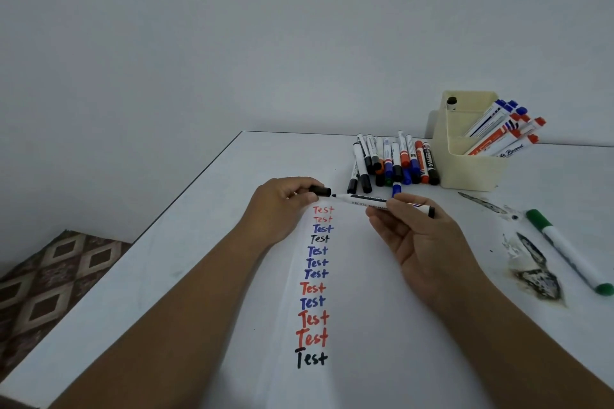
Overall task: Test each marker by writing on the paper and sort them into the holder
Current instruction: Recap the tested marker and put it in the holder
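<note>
Left hand (282,202) pinching black cap (320,190) | right hand (412,232) gripping uncapped black-tipped white marker (382,201) above white paper (349,309) | risk: misaligned cap, inked fingers

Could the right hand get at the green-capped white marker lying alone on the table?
Probably yes, once freed: the right hand holds an uncapped black marker; nothing lies between it and the green-capped marker.
</note>
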`<action>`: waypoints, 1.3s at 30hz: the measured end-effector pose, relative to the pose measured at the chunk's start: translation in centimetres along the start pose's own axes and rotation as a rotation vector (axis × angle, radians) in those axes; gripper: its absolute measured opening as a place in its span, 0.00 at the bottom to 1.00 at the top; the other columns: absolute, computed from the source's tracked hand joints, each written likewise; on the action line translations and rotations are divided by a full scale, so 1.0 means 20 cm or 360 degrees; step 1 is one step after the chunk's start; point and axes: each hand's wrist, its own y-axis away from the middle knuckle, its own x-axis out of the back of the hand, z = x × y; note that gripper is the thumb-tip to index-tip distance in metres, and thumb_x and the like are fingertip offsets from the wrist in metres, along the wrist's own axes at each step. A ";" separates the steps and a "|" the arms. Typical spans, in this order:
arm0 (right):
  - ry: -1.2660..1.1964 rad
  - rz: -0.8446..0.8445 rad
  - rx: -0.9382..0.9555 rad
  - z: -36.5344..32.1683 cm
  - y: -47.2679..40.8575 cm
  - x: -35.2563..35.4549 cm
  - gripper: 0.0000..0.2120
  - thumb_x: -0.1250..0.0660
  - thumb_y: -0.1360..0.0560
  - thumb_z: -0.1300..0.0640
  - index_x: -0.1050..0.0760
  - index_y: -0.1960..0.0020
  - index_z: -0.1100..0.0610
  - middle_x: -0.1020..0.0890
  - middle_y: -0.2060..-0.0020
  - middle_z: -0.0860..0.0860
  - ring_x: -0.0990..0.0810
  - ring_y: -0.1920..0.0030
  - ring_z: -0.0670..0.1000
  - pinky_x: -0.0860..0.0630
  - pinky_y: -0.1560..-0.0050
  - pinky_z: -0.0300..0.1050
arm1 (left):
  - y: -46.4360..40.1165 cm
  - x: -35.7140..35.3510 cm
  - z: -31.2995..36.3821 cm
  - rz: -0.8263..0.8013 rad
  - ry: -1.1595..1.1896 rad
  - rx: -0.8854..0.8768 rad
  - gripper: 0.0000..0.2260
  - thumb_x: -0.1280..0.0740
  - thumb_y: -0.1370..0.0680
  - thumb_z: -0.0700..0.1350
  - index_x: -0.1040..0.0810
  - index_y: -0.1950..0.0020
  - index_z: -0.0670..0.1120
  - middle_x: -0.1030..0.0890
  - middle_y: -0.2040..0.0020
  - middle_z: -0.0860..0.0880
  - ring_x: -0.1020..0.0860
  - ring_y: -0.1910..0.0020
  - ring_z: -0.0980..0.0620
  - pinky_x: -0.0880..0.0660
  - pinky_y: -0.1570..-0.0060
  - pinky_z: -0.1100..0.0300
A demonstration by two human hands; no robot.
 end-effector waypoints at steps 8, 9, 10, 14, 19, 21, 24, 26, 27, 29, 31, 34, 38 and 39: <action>0.0105 -0.0033 0.0006 0.01 0.02 -0.01 0.10 0.32 0.23 0.68 0.23 0.42 0.63 0.15 0.52 0.65 0.13 0.51 0.62 0.15 0.53 0.49 | 0.03 -0.01 0.03 -0.0094 -0.0185 -0.0231 0.09 0.31 0.21 0.40 0.14 0.47 0.52 0.19 0.65 0.57 0.23 0.63 0.56 0.33 0.62 0.67; 0.0146 -0.0043 0.0019 0.01 0.02 -0.01 0.09 0.32 0.23 0.68 0.23 0.42 0.64 0.15 0.52 0.65 0.13 0.51 0.62 0.15 0.52 0.49 | 0.03 -0.01 0.03 -0.0118 -0.0255 -0.0288 0.09 0.31 0.21 0.40 0.14 0.47 0.52 0.19 0.66 0.54 0.24 0.64 0.53 0.33 0.63 0.64; 0.0190 -0.0053 0.0040 0.01 0.03 -0.01 0.09 0.32 0.22 0.68 0.23 0.42 0.64 0.15 0.52 0.66 0.13 0.51 0.62 0.15 0.51 0.50 | 0.03 -0.01 0.04 -0.0127 -0.0326 -0.0338 0.08 0.31 0.21 0.41 0.14 0.47 0.52 0.20 0.67 0.52 0.25 0.65 0.51 0.34 0.64 0.62; 0.0286 -0.0054 0.0122 0.02 0.05 -0.02 0.08 0.31 0.22 0.66 0.23 0.44 0.63 0.14 0.54 0.64 0.13 0.52 0.61 0.15 0.50 0.52 | 0.03 -0.03 0.06 0.0023 -0.0471 -0.0440 0.08 0.32 0.20 0.42 0.15 0.49 0.52 0.21 0.65 0.49 0.26 0.58 0.52 0.32 0.61 0.64; 0.0330 -0.0021 0.0156 0.02 0.06 -0.03 0.09 0.31 0.22 0.66 0.23 0.43 0.63 0.13 0.56 0.61 0.13 0.52 0.60 0.15 0.50 0.52 | 0.03 -0.06 0.05 0.0035 -0.0600 -0.0494 0.07 0.32 0.20 0.42 0.15 0.51 0.50 0.23 0.68 0.48 0.28 0.60 0.52 0.34 0.64 0.65; 0.0341 -0.0017 0.0167 0.03 0.06 -0.03 0.09 0.31 0.22 0.66 0.23 0.43 0.63 0.13 0.56 0.61 0.13 0.52 0.60 0.15 0.49 0.53 | 0.03 -0.07 0.05 0.0055 -0.0619 -0.0509 0.07 0.32 0.20 0.42 0.15 0.52 0.50 0.23 0.69 0.49 0.28 0.62 0.51 0.34 0.66 0.64; 0.0322 -0.0006 0.0166 0.03 0.06 -0.03 0.10 0.31 0.22 0.66 0.24 0.42 0.64 0.14 0.56 0.61 0.13 0.52 0.60 0.16 0.48 0.53 | 0.03 -0.08 0.06 0.0001 -0.0589 -0.0428 0.07 0.33 0.19 0.42 0.15 0.51 0.50 0.26 0.71 0.51 0.28 0.67 0.53 0.37 0.69 0.68; 0.0302 0.0013 0.0151 0.03 0.05 -0.03 0.11 0.32 0.22 0.66 0.24 0.40 0.63 0.14 0.53 0.63 0.13 0.51 0.60 0.16 0.46 0.53 | 0.02 -0.09 0.05 -0.0057 -0.0542 -0.0362 0.06 0.33 0.19 0.45 0.16 0.50 0.52 0.27 0.71 0.54 0.29 0.70 0.55 0.38 0.69 0.68; 0.0290 0.0018 0.0149 0.03 0.05 -0.03 0.11 0.32 0.22 0.66 0.24 0.40 0.63 0.15 0.52 0.64 0.13 0.51 0.60 0.17 0.46 0.52 | 0.01 -0.10 0.05 -0.0082 -0.0574 -0.0338 0.06 0.33 0.19 0.49 0.16 0.46 0.53 0.26 0.69 0.56 0.28 0.69 0.57 0.36 0.67 0.66; 0.0278 0.0034 0.0160 0.03 0.04 -0.03 0.11 0.31 0.22 0.66 0.24 0.40 0.62 0.16 0.50 0.65 0.13 0.50 0.60 0.17 0.46 0.52 | 0.01 -0.12 0.05 -0.0143 -0.0809 -0.0230 0.21 0.34 0.22 0.62 0.24 0.32 0.57 0.19 0.54 0.55 0.22 0.54 0.57 0.29 0.56 0.58; 0.0274 0.0069 0.0192 0.03 0.05 -0.03 0.12 0.31 0.22 0.66 0.25 0.40 0.61 0.16 0.50 0.64 0.13 0.50 0.59 0.17 0.47 0.51 | 0.02 -0.15 0.04 -0.0226 -0.1122 -0.0110 0.36 0.37 0.26 0.70 0.38 0.22 0.54 0.23 0.35 0.53 0.27 0.36 0.50 0.30 0.38 0.50; 0.0328 0.0135 0.0297 0.01 0.06 0.00 0.10 0.29 0.23 0.66 0.24 0.42 0.61 0.15 0.51 0.63 0.13 0.51 0.58 0.17 0.48 0.50 | 0.01 -0.18 0.03 -0.0245 -0.1289 -0.0122 0.36 0.45 0.25 0.72 0.40 0.24 0.51 0.28 0.30 0.51 0.31 0.32 0.49 0.33 0.33 0.46; 0.0494 0.0214 0.0475 -0.03 0.07 0.02 0.09 0.27 0.25 0.64 0.19 0.46 0.57 0.13 0.54 0.56 0.14 0.49 0.55 0.17 0.45 0.51 | 0.00 -0.18 -0.01 -0.0387 -0.1342 -0.0105 0.37 0.51 0.23 0.72 0.40 0.22 0.50 0.37 0.22 0.50 0.39 0.24 0.50 0.41 0.27 0.44; 0.0559 0.0241 0.0518 -0.04 0.06 0.02 0.07 0.26 0.25 0.63 0.17 0.48 0.55 0.13 0.55 0.53 0.14 0.48 0.54 0.17 0.44 0.51 | -0.01 -0.19 -0.01 -0.0398 -0.1353 -0.0118 0.37 0.52 0.23 0.72 0.39 0.23 0.49 0.37 0.22 0.50 0.39 0.24 0.50 0.40 0.27 0.44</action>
